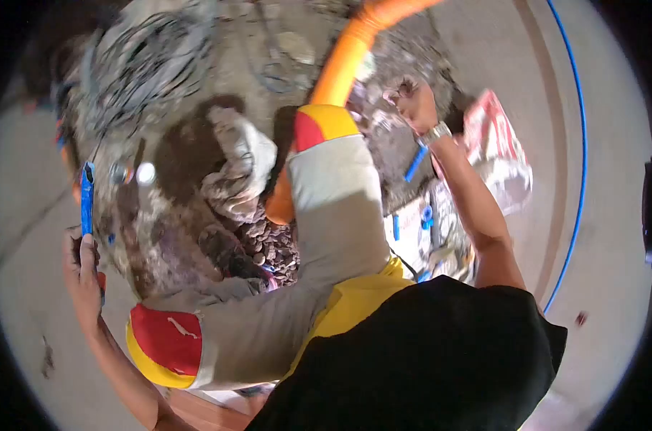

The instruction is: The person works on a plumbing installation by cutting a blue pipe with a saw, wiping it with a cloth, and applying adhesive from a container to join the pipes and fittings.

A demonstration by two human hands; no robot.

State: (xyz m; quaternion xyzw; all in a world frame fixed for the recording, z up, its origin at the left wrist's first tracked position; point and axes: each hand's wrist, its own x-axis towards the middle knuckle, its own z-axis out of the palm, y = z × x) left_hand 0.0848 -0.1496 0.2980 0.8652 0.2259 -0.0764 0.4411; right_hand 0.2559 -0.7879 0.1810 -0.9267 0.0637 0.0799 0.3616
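Note:
At the left edge my left hand (84, 266) is closed round the lower end of a blue tube-like piece (87, 197), which points upward. Something red and dark shows beside the palm. My right hand (417, 108), with a watch (435, 133) on the wrist, is over the dirt at the upper right, its fingers curled; what they hold, if anything, is too blurred to tell. A short blue pipe piece (416, 164) lies just below that wrist. An orange corrugated pipe (344, 57) runs between my hands, passing beside my knee.
Coiled grey wires (150, 65) lie at the upper left. A dirty cloth sack (243, 161) and stones (272, 248) are near my legs. A red-and-white bag (488, 133) stands right of my right forearm. A blue cable (583, 144) runs along the right side.

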